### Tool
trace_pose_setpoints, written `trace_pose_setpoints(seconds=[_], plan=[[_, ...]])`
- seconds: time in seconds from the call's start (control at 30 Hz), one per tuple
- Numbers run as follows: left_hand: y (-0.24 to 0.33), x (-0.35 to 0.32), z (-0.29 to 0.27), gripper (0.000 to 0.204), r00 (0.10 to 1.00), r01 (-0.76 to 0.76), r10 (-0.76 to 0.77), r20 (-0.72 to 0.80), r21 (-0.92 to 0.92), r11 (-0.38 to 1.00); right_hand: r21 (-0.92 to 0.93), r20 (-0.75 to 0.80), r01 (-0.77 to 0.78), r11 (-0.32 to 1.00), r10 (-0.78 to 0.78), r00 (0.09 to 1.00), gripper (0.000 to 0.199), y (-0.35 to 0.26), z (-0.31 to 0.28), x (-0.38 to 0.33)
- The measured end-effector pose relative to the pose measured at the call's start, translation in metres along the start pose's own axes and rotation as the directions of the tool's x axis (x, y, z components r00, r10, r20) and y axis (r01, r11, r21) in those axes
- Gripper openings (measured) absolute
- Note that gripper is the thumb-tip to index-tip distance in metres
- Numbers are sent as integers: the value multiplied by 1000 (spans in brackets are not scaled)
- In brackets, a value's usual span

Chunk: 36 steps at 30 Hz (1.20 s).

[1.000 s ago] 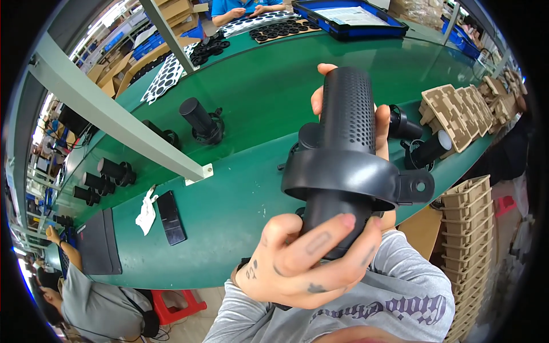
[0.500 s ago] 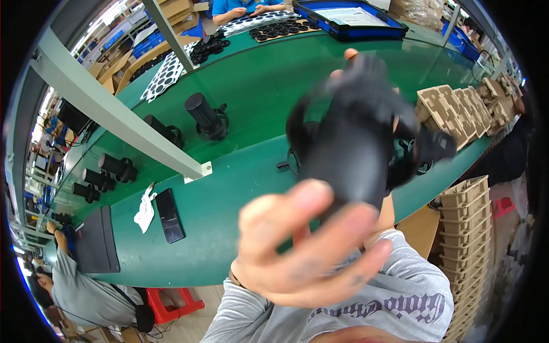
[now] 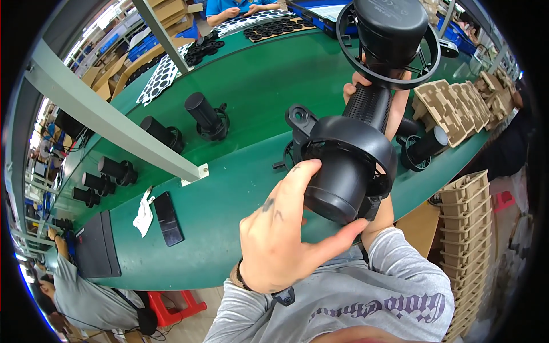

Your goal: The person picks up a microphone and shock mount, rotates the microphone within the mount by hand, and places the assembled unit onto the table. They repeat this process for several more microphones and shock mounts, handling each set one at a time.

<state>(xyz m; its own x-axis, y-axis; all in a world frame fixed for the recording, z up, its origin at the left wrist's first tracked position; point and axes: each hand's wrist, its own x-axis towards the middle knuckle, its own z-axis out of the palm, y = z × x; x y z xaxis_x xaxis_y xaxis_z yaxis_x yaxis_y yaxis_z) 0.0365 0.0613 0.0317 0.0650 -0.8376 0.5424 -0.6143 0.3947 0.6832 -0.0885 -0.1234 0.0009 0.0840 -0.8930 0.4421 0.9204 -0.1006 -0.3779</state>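
Observation:
Two black microphone-like cylinders with ring mounts are held up over the green table. My left hand point(image 3: 280, 234) grips the lower microphone point(image 3: 337, 197), its thumb and fingertips around the smooth end and the ring mount. Above it, a perforated mesh section point(image 3: 369, 106) runs up to my right hand point(image 3: 398, 108), which is wrapped behind it and partly hidden. A second microphone point(image 3: 392, 28) with a wide ring sticks out beyond the right hand; whether its other end is also in that hand is hidden. Another microphone point(image 3: 428, 146) stands on the table beyond my right forearm.
Several similar microphones stand at the left, including one point(image 3: 206, 117) past the grey metal post point(image 3: 114, 97). A phone point(image 3: 168, 219), white cloth point(image 3: 144, 214) and dark folder point(image 3: 97, 243) lie left. Moulded cardboard trays point(image 3: 446, 108) stand right. A co-worker's hands point(image 3: 243, 11) work across the table.
The blurred microphones have turned and now show clearly, one extending farther away. My left hand, whose fingers were spread near the lower body, has closed around its end.

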Motion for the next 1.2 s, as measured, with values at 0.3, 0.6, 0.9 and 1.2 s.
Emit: trace_pose_setpoints(seconds=[0.3, 0.6, 0.9, 1.2], plan=[[3, 0, -3, 76, 997, 56, -57, -45, -34, 998, 138, -17, -49, 989, 52, 999, 59, 3, -6, 1], [-2, -1, -2, 70, 997, -10, 10, -82, -1, 1000, 45, -104, 17, 999, -12, 994, 54, 0, 0, 1], [-2, 0, 2, 63, 952, -248, 271, -141, 160, 956, 53, -84, 17, 998, -12, 996, 54, -9, -3, 3], [0, -3, 1, 63, 946, -266, 291, -144, 171, 949, 17, -158, 26, 1000, -23, 987, 52, -7, 8, 0]])
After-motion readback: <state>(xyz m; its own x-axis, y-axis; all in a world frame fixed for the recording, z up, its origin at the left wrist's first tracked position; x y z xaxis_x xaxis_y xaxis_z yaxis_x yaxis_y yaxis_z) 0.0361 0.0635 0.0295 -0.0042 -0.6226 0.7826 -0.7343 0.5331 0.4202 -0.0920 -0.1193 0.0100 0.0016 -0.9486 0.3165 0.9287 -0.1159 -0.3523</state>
